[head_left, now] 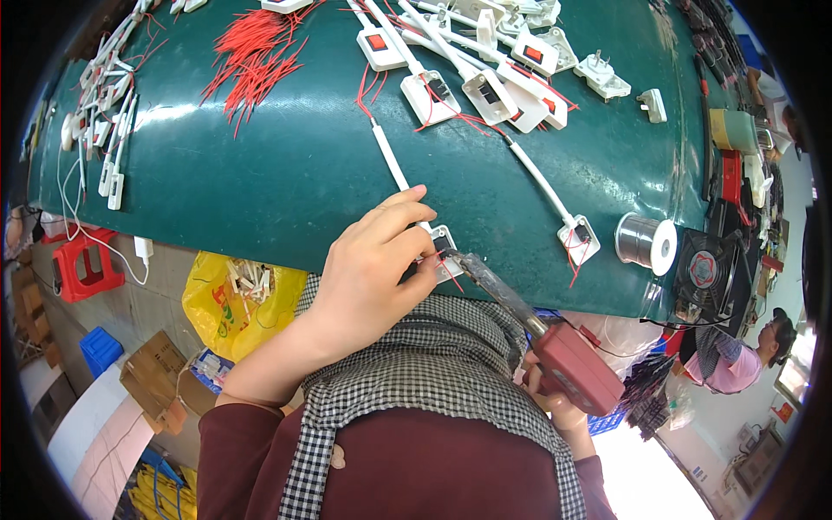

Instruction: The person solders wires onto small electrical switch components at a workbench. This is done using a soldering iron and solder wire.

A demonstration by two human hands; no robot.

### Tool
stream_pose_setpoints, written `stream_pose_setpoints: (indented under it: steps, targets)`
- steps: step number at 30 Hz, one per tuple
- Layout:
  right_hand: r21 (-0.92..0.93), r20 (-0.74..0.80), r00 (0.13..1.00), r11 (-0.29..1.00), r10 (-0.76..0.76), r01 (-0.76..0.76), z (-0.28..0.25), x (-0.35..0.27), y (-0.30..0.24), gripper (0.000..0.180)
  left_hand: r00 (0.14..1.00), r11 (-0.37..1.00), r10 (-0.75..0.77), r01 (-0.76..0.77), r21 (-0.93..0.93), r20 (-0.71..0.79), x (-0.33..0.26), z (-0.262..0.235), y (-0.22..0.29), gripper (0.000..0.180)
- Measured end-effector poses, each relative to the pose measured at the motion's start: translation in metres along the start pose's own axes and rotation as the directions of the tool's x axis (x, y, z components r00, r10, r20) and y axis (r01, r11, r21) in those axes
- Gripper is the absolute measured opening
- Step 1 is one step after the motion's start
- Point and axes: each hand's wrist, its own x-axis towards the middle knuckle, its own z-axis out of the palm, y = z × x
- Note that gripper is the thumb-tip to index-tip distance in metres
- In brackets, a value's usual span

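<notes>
Gripping a soldering iron (565, 351) with blurred lettering (568, 379).

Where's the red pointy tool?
In the head view, the red tool is right of centre, in the right hand, its tip by the white switch housing near the left hand.

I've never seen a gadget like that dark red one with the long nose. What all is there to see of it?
The dark red tool has a boxy, plastic-looking body and a long, narrow, grey nose, dark and worn-looking, with a brighter, metallic-looking section near the body. It slants up and leftward across the near edge of the table, its tip at the white housing. The right hand, partly hidden, holds its body from below.
</notes>
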Motion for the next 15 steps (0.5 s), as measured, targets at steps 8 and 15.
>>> stream_pose_setpoints:
  steps: [8, 15]
  targets:
    - [-0.069, 0.056, 0.998, 0.997, -0.02, 0.024, -0.003, 0.004, -0.002, 0.073, 0.998, 0.993, 0.043, -0.038, 0.114, -0.038, 0.001, 0.003, 0.002, 0.013]
    - [0.343, -0.124, 0.951, 0.912, 0.284, -0.228, 0.012, 0.015, -0.029, 0.088, 0.999, 0.993, 0.035, -0.031, 0.11, -0.033, 0.001, 0.002, 0.004, 0.012]
